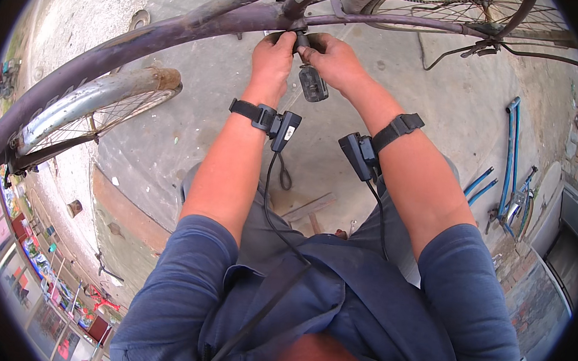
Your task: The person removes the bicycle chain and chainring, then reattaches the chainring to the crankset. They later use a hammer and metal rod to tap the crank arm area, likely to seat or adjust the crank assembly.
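Note:
A worn purple bicycle frame (226, 19) spans the top of the head view. Below its seat-tube joint, a dark crank arm (303, 42) points toward me and ends in a black pedal (313, 85). My right hand (332, 59) is closed on the crank arm from the right, its thumb lying along it. Against the crank's upper end, my left hand (271, 60) is closed with thumb and fingers together. What its fingertips grip is hidden. Both hands touch or nearly touch the underside of the frame.
The front wheel (168, 86) with its silver mudguard (83, 102) stands at the left, the rear wheel (461, 11) at the upper right. Blue bicycle frame parts (510, 156) lie on the concrete at the right. A hammer (310, 209) lies between my legs.

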`<state>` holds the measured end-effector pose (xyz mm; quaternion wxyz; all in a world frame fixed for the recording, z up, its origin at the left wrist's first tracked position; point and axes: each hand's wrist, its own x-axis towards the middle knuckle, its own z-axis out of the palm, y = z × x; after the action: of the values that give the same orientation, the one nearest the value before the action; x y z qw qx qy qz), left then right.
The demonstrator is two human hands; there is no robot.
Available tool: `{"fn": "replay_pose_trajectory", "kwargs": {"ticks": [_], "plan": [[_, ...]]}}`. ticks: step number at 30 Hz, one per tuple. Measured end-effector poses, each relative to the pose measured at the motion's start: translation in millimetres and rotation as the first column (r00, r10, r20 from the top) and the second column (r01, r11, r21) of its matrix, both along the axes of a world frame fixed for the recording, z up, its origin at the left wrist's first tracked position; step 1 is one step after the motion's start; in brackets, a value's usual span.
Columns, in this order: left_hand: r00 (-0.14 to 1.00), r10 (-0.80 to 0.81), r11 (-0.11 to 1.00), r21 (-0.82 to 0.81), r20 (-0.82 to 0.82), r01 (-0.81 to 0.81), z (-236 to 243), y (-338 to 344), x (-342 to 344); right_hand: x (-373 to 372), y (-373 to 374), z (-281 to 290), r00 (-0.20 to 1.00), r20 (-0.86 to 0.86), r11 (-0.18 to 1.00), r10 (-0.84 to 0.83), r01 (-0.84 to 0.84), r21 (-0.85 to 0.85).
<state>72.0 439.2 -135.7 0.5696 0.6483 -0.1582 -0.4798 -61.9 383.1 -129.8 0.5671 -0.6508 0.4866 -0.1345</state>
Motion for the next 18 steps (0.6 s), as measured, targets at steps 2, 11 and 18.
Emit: {"fn": "replay_pose_trajectory", "kwargs": {"ticks": [2,11,18], "plan": [[0.999,-0.032,0.999,0.009,0.007,0.032,-2,0,1,1,-1,-1,0.997,0.065,0.998,-0.041,0.037,0.060],[0.988,0.013,0.999,-0.032,-0.152,-0.018,4,-2,0,7,-4,-5,0.995,0.024,0.995,-0.093,0.094,-0.019],[0.995,-0.067,0.998,-0.016,-0.076,0.066,0,-2,4,11,-5,-11,0.978,0.139,0.987,-0.158,0.155,0.030]]}}
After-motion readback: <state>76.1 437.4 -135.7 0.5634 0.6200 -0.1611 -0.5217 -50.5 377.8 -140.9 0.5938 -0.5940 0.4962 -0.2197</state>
